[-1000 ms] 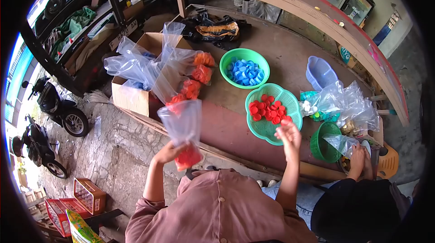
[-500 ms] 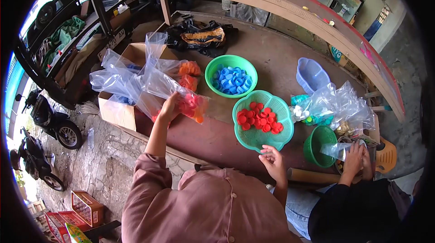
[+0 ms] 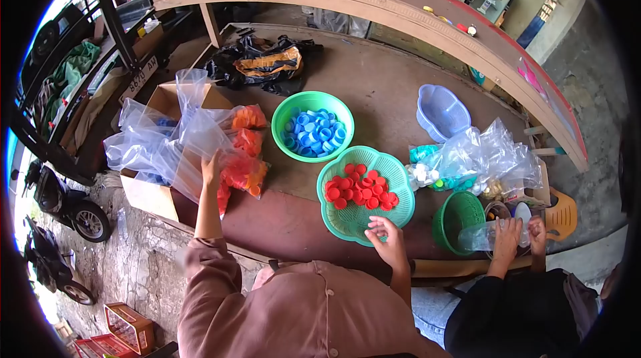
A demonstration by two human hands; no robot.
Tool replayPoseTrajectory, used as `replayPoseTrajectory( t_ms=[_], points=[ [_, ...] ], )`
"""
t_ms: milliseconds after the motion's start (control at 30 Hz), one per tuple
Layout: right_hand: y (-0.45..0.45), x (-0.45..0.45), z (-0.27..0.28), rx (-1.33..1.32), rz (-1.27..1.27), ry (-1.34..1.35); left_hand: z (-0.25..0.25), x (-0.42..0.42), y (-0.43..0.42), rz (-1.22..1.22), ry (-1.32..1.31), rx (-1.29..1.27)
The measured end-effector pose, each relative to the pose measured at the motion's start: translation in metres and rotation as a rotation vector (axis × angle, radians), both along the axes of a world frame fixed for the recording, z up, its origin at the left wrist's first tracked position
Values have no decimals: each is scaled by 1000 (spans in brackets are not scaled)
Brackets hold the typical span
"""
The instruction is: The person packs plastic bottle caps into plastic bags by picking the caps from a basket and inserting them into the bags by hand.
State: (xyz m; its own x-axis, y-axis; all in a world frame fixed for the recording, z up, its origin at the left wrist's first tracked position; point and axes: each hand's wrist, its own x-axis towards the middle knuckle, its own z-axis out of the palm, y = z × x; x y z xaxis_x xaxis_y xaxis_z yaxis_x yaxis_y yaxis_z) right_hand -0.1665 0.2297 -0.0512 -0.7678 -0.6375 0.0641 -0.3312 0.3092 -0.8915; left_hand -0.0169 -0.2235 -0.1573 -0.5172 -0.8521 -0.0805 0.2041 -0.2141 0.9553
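My left hand (image 3: 210, 172) is at the neck of a clear plastic bag (image 3: 242, 172) of red and orange caps, its fingers closed on the film and partly hidden. Other bags of orange-red caps (image 3: 248, 118) lie just behind it. My right hand (image 3: 388, 241) is held at the near rim of a light green, scalloped basket (image 3: 327, 214), fingers apart and nothing between them. Loose red caps (image 3: 364, 188) sit inside that basket. Behind it stands a green bowl (image 3: 277, 128) full of blue caps (image 3: 314, 132).
A cardboard box (image 3: 150, 194) with clear bags stands left. Right are a blue-purple basket (image 3: 444, 114), bags of white and teal caps (image 3: 454, 164) and a dark green basket (image 3: 457, 221). A co-worker's hands (image 3: 505, 241) handle clear plastic there. Black plastic (image 3: 257, 61) lies behind.
The camera view has shifted, so most things appear further left. My left hand and the bag of red caps have moved left, beside the other bags. The co-worker's hands have moved apart.
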Motion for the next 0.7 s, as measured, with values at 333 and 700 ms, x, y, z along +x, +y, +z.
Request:
replayPoseTrajectory(
  t_ms=[333, 700],
  points=[
    [-1, -3, 4, -4, -33, 41, 7, 0, 10, 698, -155, -561],
    [6, -8, -1, 12, -35, 178, 38, -2, 65, -135, -1038, -1458]
  ],
)
